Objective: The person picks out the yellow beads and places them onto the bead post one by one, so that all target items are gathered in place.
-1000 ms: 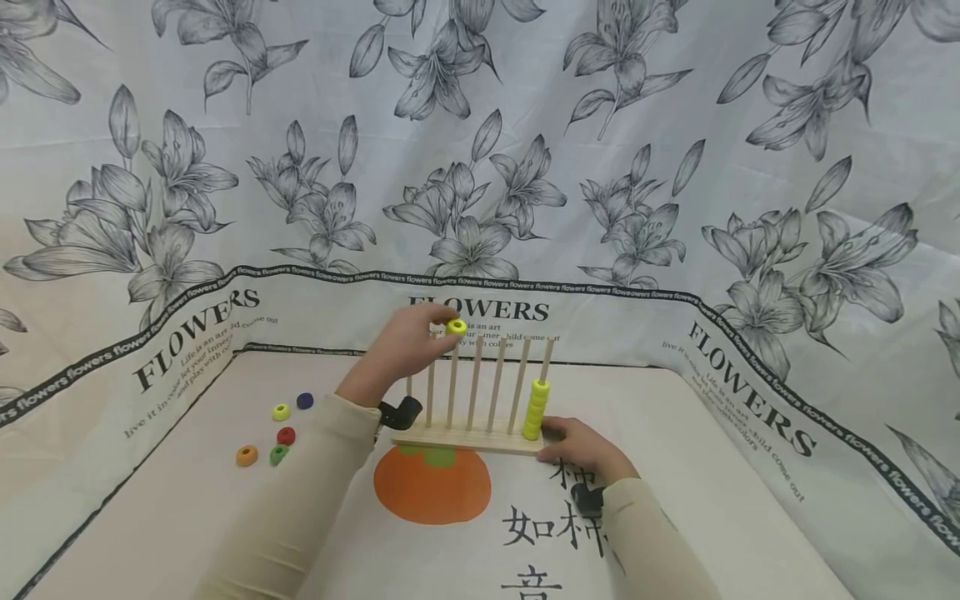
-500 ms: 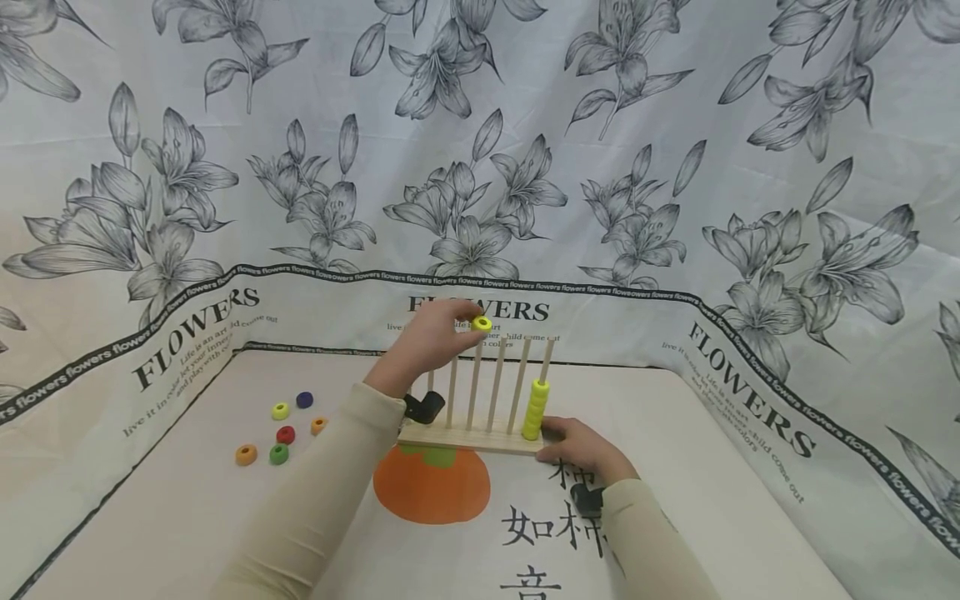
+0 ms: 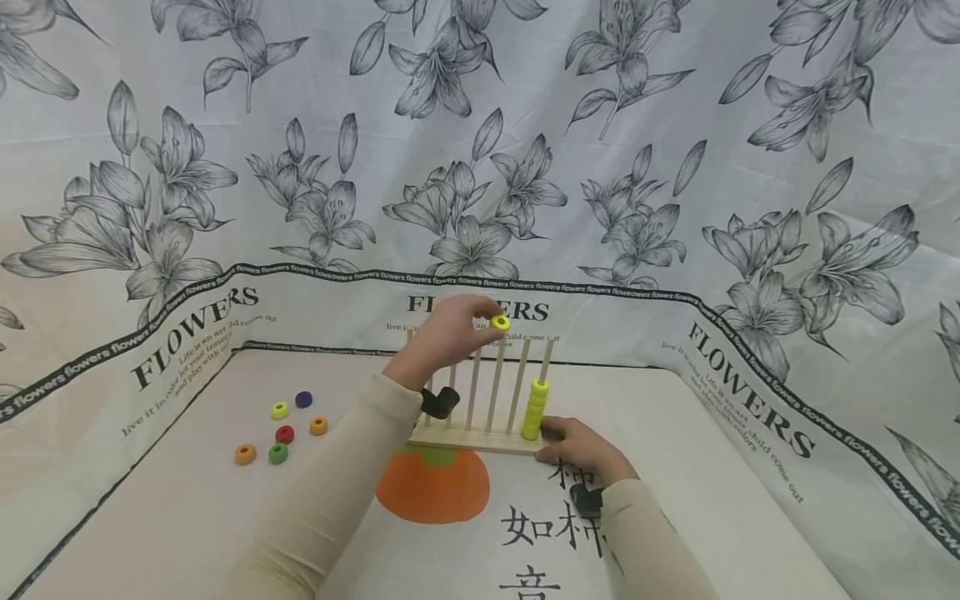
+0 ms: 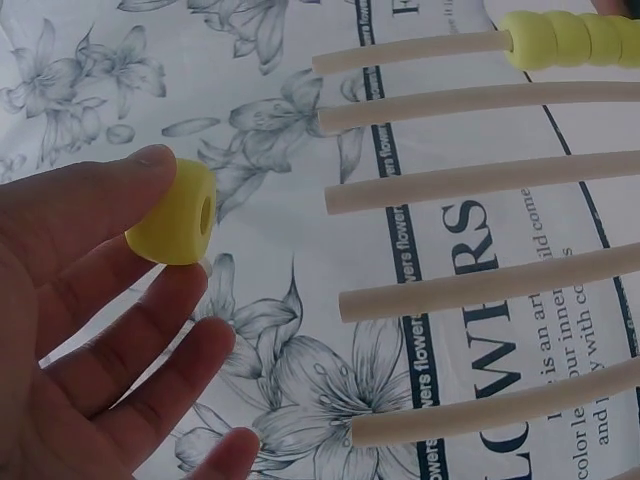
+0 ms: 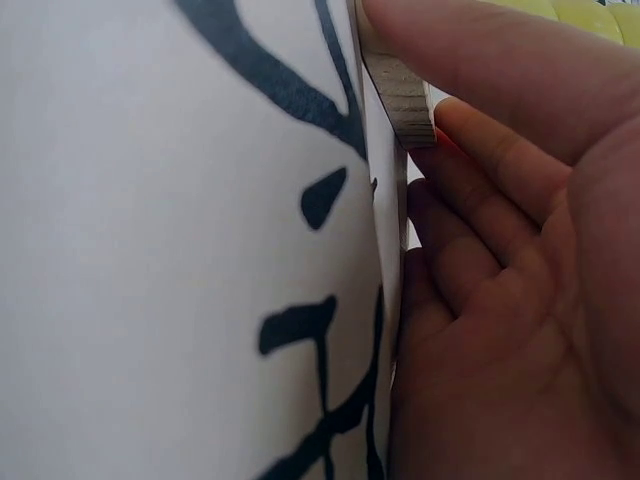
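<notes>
My left hand pinches a yellow bead between thumb and fingers, high over the rods of a wooden bead rack. In the left wrist view the bead's hole faces the rod tips, with a gap between bead and rods. Several yellow beads are stacked on the rightmost rod; the other visible rods are bare. At the rack's right end, my right hand grips the base, its thumb in front and fingers behind the base's end in the right wrist view.
Loose beads lie on the table at left: yellow, dark blue, red, green and two orange ones. A flower-printed cloth hangs behind. The tabletop bears an orange persimmon print and black characters.
My left hand has moved right along the rod tips with the yellow bead, uncovering an orange bead on the table. My right hand has stayed on the base's end.
</notes>
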`<state>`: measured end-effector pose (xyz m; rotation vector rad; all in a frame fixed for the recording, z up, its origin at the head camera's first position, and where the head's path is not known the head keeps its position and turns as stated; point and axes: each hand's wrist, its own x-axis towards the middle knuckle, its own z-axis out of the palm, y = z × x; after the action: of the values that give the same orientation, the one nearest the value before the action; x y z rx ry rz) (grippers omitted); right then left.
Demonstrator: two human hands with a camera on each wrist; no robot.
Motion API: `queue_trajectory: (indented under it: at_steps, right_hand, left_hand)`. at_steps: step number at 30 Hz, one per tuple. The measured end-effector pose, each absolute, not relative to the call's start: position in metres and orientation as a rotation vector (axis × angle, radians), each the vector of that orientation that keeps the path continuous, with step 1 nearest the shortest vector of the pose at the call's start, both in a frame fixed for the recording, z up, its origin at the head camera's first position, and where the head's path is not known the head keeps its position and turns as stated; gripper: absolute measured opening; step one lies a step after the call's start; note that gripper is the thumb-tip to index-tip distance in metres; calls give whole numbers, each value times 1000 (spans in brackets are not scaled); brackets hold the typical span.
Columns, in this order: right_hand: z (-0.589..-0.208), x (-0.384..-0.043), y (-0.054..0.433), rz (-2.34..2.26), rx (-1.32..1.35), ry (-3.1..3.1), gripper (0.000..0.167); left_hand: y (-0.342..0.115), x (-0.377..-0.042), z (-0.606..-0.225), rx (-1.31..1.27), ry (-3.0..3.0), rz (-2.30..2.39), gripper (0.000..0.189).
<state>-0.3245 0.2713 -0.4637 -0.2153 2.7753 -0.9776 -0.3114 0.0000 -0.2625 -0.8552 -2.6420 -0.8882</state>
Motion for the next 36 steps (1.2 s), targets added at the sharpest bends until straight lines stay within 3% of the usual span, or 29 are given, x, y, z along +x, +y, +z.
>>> queue_trajectory:
  at_steps: [36]
  right_hand:
    - [-459, -321, 271, -963, -189, 2764, 73]
  left_hand:
    - [60, -326, -262, -982, -2649, -780, 33]
